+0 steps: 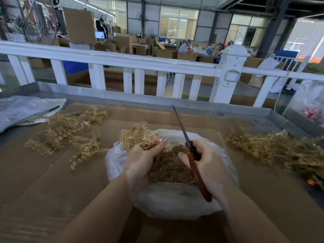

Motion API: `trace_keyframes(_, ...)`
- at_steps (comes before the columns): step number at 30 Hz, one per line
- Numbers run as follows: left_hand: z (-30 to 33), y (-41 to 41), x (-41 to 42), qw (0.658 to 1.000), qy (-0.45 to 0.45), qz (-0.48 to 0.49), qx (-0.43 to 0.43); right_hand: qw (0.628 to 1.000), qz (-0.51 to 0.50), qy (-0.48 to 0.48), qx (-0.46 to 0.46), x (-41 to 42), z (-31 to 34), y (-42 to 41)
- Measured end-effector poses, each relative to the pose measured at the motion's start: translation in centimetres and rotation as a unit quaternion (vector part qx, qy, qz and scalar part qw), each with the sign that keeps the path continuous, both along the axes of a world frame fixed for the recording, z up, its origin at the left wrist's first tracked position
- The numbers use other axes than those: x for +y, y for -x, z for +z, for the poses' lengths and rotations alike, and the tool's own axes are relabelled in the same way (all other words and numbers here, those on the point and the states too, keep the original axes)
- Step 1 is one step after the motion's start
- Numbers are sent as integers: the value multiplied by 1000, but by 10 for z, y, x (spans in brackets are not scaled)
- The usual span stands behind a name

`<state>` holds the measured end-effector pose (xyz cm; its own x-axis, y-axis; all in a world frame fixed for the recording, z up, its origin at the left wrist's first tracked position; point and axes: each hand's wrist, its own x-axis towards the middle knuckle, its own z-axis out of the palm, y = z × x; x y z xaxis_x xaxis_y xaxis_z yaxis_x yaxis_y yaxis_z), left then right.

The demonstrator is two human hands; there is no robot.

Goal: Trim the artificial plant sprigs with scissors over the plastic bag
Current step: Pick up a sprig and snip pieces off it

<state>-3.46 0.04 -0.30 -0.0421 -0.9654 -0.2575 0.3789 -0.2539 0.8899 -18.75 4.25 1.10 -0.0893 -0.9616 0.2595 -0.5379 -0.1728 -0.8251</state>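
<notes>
My left hand (pixel 142 160) grips a tan artificial sprig (pixel 138 135) by its stem over the open clear plastic bag (pixel 175 200). My right hand (pixel 205 163) holds red-handled scissors (pixel 192 160), their closed blades pointing up and away, apart from the sprig. Tan trimmings (pixel 170 167) fill the bag's bottom between my hands. A loose heap of sprigs (pixel 70 134) lies to the left on the cardboard, and another pile of sprigs (pixel 273 148) lies to the right.
The work surface is brown cardboard (pixel 52 181) inside a grey metal tray edge (pixel 245 111). A plastic sheet with a pen (pixel 50 109) lies at far left. A white railing (pixel 157 67) stands behind; a bag with red items (pixel 313 113) sits at right.
</notes>
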Motion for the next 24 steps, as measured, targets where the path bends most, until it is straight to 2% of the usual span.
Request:
trace_keyframes(3,5,7,2,998,43,-16,-35,997,-4,1,-79,-4,15,-3)
trace_keyframes(5,9,9,3,997,52,-31,-40,995,-4,-13,-100,-7,21,-6)
trace_keyframes(11,7,1,2,995,48,-91,-7,991,-12,-55,-122,-8,24,-4)
trace_keyframes(15,6,-1,3,989,59,-132,16,975,-26,-71,-209,-7,21,-5)
trace_keyframes(24,3,3,3,992,10,-95,86,979,-41,-55,-189,-7,19,-10)
